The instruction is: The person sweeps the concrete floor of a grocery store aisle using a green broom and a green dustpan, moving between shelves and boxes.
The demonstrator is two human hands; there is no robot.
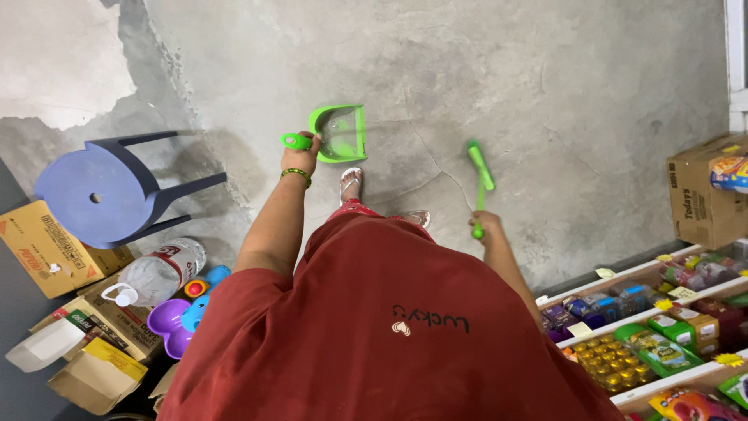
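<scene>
I look straight down at a grey concrete floor. My left hand [302, 154], with a beaded bracelet on the wrist, grips the handle of a green dustpan [340, 132] that rests on the floor ahead of my sandalled foot [351, 183]. My right hand [485, 226] is closed around the handle of a small green brush [480, 170], whose head points away from me and lies about a pan's width to the right of the dustpan. A red garment covers most of my body in the lower half of the view.
A purple plastic stool [101, 191] lies at the left. Below it are cardboard boxes [47, 245], a large plastic bottle [156, 273] and coloured toys [183, 316]. Shelves of packaged goods [647, 327] and a cardboard box [701, 191] stand at the right.
</scene>
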